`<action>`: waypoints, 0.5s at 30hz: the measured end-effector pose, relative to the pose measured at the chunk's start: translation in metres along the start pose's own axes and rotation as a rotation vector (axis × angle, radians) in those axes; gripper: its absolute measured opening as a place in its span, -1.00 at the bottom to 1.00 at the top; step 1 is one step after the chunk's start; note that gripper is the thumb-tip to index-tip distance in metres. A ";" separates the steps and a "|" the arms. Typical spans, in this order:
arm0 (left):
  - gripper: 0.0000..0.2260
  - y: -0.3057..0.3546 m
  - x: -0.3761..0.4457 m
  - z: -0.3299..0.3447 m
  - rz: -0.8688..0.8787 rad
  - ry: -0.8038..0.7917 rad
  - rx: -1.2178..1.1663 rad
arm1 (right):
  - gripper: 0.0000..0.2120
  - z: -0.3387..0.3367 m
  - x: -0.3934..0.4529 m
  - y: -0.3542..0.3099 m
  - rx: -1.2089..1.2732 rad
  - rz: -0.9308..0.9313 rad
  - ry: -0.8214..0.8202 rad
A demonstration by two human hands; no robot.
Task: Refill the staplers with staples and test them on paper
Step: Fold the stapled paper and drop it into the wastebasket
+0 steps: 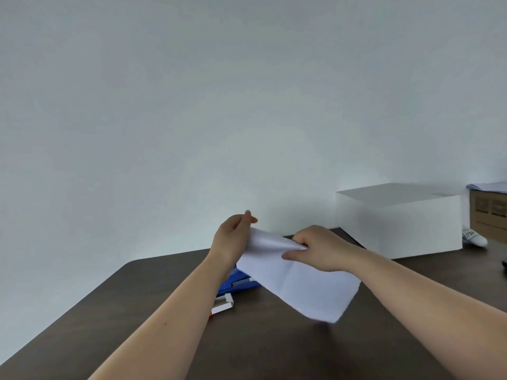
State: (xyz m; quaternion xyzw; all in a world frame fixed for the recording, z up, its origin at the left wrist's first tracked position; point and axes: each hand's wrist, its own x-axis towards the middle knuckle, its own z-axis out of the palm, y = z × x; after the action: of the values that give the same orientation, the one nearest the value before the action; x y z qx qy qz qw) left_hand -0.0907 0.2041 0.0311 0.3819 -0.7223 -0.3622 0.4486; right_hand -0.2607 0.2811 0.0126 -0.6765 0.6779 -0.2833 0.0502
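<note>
A white sheet of paper (301,286) with a fold crease hangs above the dark table, held at its far edge by both hands. My left hand (233,237) pinches its left corner and my right hand (318,246) grips the edge beside it. Below the paper's left part lies a blue stapler (237,285), partly hidden by my left forearm and the sheet. A small white staple box (223,305) with a red end lies open just in front of the stapler.
The dark brown table (260,346) runs up to a pale wall. A large white box (403,223) stands at the back right, a cardboard box (489,212) with papers on top beyond it, and a white sock (474,237) between them.
</note>
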 end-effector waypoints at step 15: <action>-0.63 0.027 -0.092 0.026 0.149 -0.394 0.506 | -0.60 -0.011 -0.100 0.005 0.416 0.274 0.240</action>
State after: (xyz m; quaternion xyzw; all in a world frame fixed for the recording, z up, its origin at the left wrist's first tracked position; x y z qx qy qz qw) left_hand -0.0930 0.3018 0.0112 0.3500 -0.8882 -0.2045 0.2163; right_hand -0.2617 0.3786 -0.0120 -0.5150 0.6916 -0.4852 0.1452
